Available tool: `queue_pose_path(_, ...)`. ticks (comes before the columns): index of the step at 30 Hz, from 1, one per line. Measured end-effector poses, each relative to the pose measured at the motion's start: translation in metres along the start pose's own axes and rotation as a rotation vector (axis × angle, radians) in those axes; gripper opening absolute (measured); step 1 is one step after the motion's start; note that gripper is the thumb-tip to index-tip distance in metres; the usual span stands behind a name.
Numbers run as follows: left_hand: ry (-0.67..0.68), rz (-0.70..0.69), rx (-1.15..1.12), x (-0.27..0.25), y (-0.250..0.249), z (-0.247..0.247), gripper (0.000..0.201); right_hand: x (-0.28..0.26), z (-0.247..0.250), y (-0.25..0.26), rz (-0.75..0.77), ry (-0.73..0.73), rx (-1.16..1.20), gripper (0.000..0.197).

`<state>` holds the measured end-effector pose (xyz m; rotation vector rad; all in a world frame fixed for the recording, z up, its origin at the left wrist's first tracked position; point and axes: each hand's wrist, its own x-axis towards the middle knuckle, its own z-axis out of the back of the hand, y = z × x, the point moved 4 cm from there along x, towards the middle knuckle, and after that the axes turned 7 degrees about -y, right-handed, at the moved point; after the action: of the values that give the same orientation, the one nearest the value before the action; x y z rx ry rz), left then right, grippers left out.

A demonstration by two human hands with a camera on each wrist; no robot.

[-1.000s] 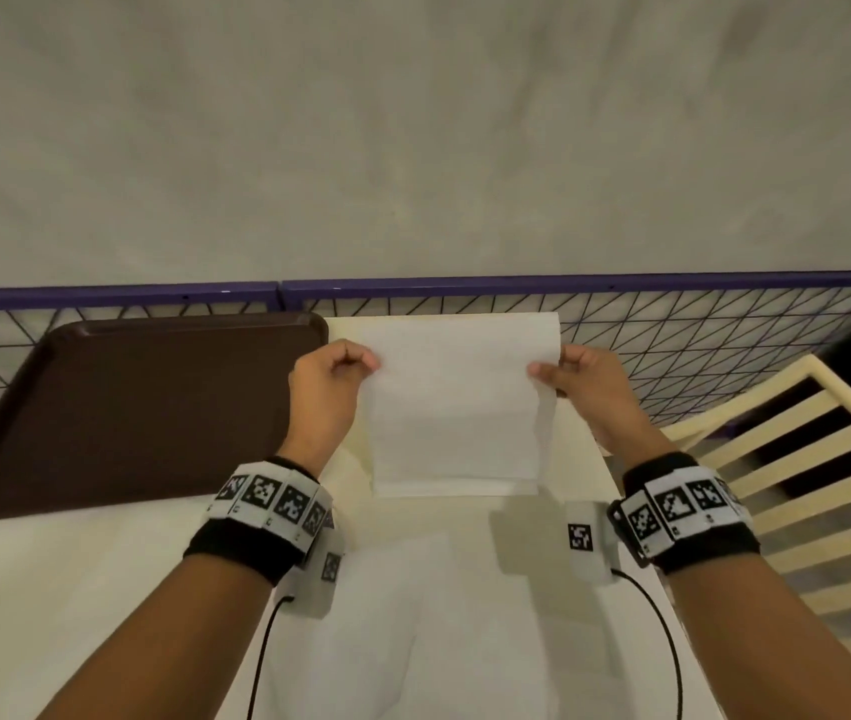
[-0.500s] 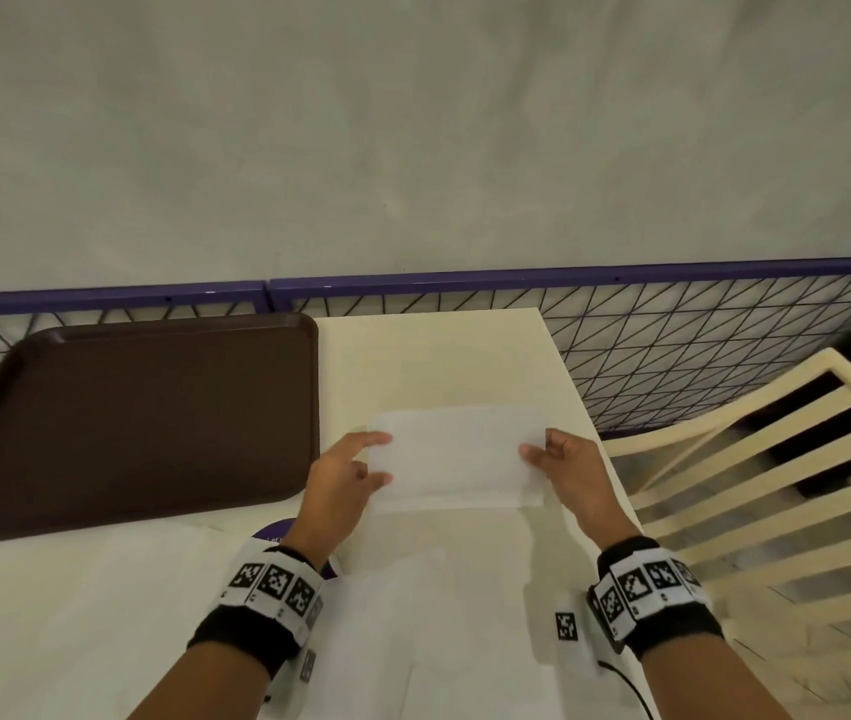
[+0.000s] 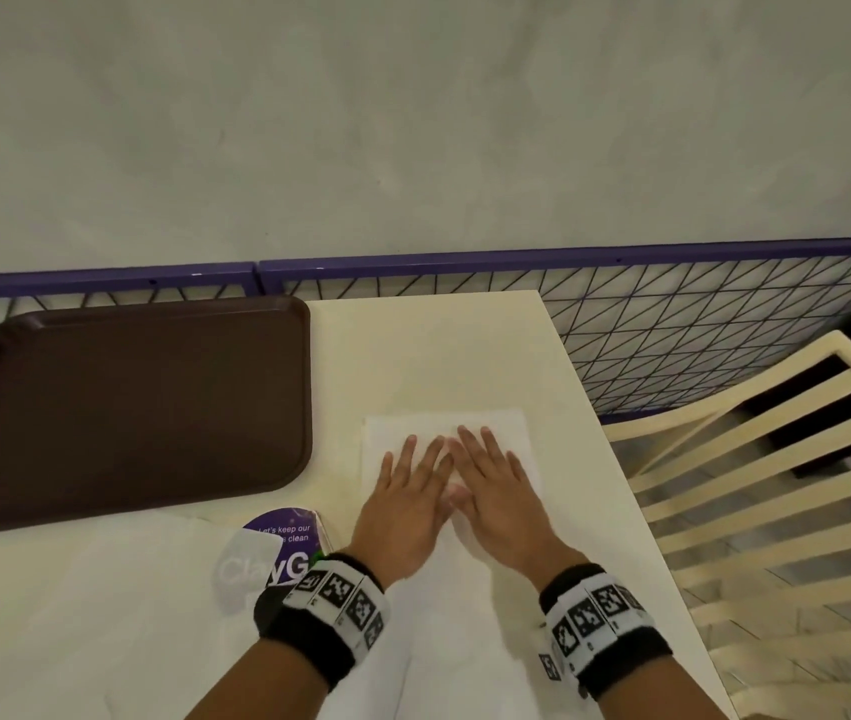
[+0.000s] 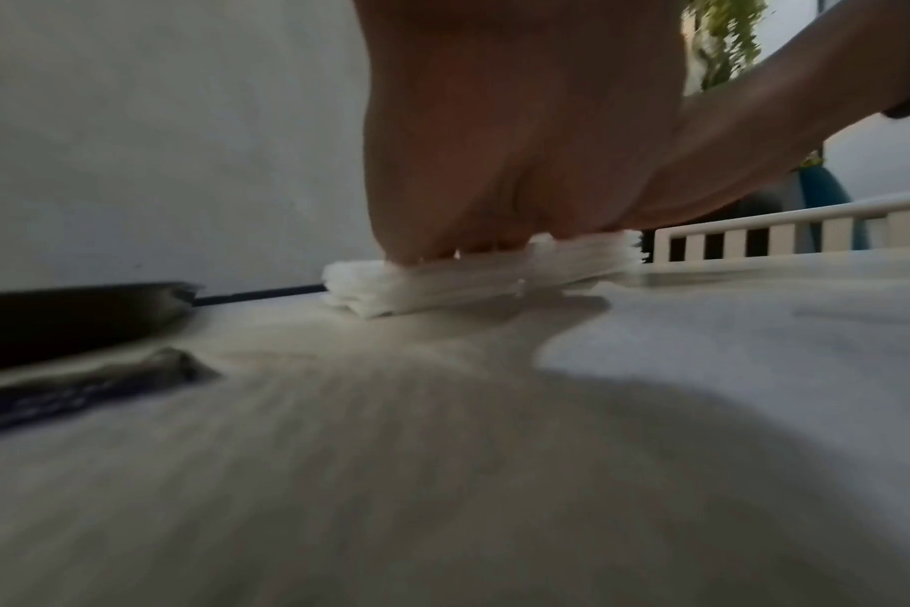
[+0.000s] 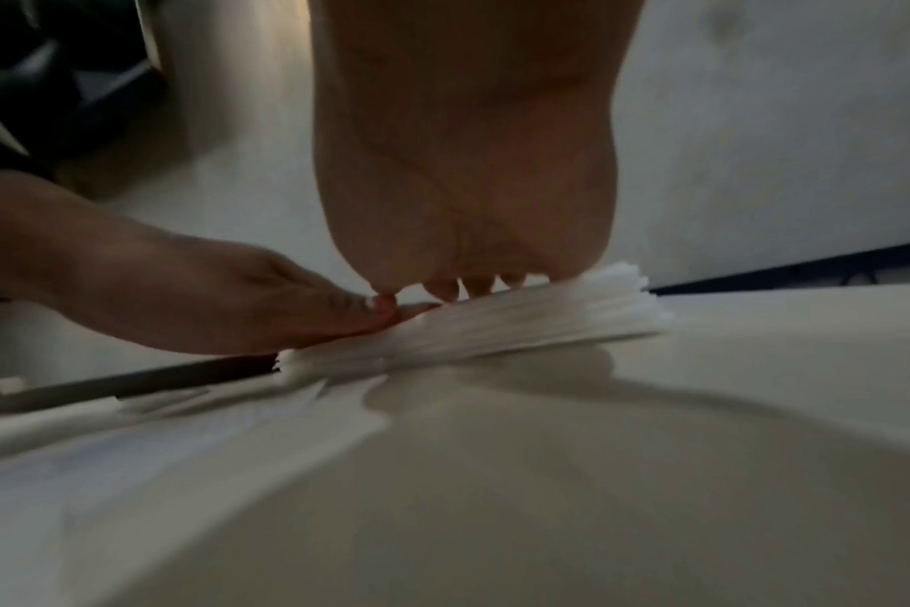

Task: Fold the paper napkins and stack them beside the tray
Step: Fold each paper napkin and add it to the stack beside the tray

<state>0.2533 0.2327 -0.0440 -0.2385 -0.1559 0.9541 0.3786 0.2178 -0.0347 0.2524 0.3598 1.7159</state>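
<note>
A stack of folded white napkins lies on the cream table to the right of the brown tray. Both hands press flat on top of it, fingers straight and spread. My left hand covers the stack's left half, my right hand its right half, and the thumbs meet in the middle. The wrist views show the layered edge of the stack under the palms. Unfolded napkins lie spread on the near table.
A purple round sticker sits on the table near my left wrist. The table's right edge runs close to the stack, with a cream slatted chair beyond it. A purple wire-mesh fence borders the far side.
A second ago both hands held a napkin up by its top corners. They brought it down folded onto the stack and now lie flat on it, pressing.
</note>
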Motion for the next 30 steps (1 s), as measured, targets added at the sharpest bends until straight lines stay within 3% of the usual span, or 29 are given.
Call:
queue_pose_path(2,0.181,0.021,0.006,-0.003,0.008,-0.015,0.088,0.001,-0.015,-0.012,-0.037,0.175,-0.064,0.111)
queue_pose_path(4,0.222,0.027,0.022,-0.004,0.012,-0.014,0.100,0.000,-0.012,-0.022,-0.083,0.244,-0.096,0.099)
queue_pose_path(7,0.314,0.114,0.071,-0.008,0.022,-0.007,0.070,-0.006,-0.001,-0.036,-0.167,0.331,-0.106,0.062)
queue_pose_path(11,0.430,0.237,0.162,-0.022,0.035,0.009,0.061,-0.004,0.010,-0.039,-0.187,0.423,-0.104,0.055)
queue_pose_path(13,0.377,0.265,0.238,-0.027,0.032,0.026,0.059,-0.003,0.017,-0.036,-0.190,0.424,-0.071,0.054)
queue_pose_path(16,0.011,0.154,0.179,-0.049,0.006,0.052,0.042,-0.013,0.037,-0.029,-0.193,0.292,-0.002,0.057)
queue_pose_path(18,-0.089,0.066,0.111,-0.086,-0.023,0.059,0.044,-0.030,0.053,-0.022,-0.211,0.195,0.079,0.058)
queue_pose_path(20,0.060,0.101,0.083,-0.129,-0.045,0.047,0.056,-0.054,0.064,-0.012,-0.220,0.141,0.175,0.056)
queue_pose_path(23,0.312,0.311,0.059,-0.181,-0.056,0.022,0.072,-0.095,0.072,0.006,-0.204,0.088,0.329,0.051)
queue_pose_path(26,0.302,0.436,0.057,-0.198,-0.051,0.008,0.072,-0.128,0.070,0.025,-0.224,0.088,0.472,0.045)
queue_pose_path(28,0.255,0.427,0.040,-0.204,-0.054,0.014,0.061,-0.144,0.063,0.042,-0.219,0.096,0.495,0.045)
queue_pose_path(30,0.215,0.362,0.032,-0.208,-0.063,0.022,0.042,-0.157,0.051,0.064,-0.109,0.137,0.377,0.052)
